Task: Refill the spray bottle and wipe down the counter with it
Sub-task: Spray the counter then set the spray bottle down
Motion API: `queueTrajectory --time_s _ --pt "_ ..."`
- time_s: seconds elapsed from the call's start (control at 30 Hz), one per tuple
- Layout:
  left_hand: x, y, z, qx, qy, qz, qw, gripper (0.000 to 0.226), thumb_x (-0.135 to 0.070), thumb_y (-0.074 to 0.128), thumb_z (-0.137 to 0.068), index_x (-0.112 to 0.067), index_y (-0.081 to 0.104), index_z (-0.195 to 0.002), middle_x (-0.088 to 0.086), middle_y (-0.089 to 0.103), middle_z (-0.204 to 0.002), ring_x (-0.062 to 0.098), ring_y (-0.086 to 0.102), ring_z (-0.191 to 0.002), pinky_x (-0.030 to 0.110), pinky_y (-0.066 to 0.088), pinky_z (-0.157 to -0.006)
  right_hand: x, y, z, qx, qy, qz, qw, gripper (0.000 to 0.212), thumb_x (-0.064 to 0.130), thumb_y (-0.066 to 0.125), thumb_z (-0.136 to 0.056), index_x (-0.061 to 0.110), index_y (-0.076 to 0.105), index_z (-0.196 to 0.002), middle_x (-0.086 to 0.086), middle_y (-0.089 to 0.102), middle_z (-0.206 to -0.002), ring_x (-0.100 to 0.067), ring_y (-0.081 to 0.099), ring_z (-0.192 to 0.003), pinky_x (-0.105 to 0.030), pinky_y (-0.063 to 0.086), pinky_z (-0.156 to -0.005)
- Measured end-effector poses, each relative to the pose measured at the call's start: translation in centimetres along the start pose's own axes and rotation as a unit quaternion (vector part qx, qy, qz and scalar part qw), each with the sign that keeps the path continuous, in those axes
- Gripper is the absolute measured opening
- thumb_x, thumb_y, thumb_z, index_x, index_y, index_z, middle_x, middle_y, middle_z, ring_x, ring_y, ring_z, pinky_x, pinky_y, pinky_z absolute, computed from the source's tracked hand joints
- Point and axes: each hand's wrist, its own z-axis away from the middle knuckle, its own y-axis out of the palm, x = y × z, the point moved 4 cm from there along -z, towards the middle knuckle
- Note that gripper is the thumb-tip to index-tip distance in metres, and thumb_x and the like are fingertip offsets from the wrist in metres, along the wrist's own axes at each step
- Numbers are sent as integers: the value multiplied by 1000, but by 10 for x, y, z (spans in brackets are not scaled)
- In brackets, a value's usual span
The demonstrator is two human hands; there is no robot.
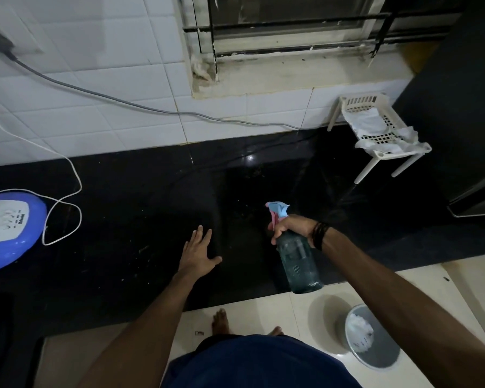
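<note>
Refill looks done, I'd say: my right hand (290, 228) grips the spray bottle (298, 256) by the neck, aimed over the black counter (123, 219). Left hand (198, 251) flat, fingers spread, empty. Spraying stage; wiping left, no cloth in hand.

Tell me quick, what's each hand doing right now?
Left hand: open, fingers spread, palm down on the black counter, holding nothing.
Right hand: closed around the neck of the spray bottle.

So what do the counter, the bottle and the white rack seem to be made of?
Counter: polished black stone, probably granite; it mirrors light.
Bottle: translucent ribbed teal plastic, probably; pale blue and pink trigger.
Rack: white moulded plastic, perforated, matte.
</note>
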Motion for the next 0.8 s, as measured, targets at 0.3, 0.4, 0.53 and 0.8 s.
queueTrajectory --time_s 0.3,0.4,0.53,0.8 --pt "-18 -19 19 26 34 251 967 124 -52 93 -52 -24 30 -155 3 21 -166 19 13 -154 36 20 -123 38 57 -27 -63 -171 105 978 49 14 78 -65 32 61 -107 3 65 -93 -19 62 -89 -43 52 -89" --pt "-21 -29 27 6 52 341 939 111 -45 97 -49 -27 44 -145 -5 48 -149 13 43 -140 30 37 -114 61 91 -37 -118 -256 103 954 48 29 76 -65 45 54 -105 3 69 -94 -20 68 -88 -47 55 -90" --pt "-8 -48 31 -109 21 428 897 102 -48 96 -47 -31 52 -137 -13 64 -130 5 61 -121 31 51 -102 92 146 -44 -122 -337 117 926 52 26 73 -79 35 46 -122 2 70 -89 -14 68 -85 -36 55 -86" --pt "71 -100 39 -248 -37 376 892 81 -43 86 -59 -29 55 -133 -12 66 -118 4 65 -105 29 56 -88 135 220 -67 -46 -381 171 907 104 36 90 -65 27 26 -147 1 52 -123 -12 54 -112 -25 46 -95"
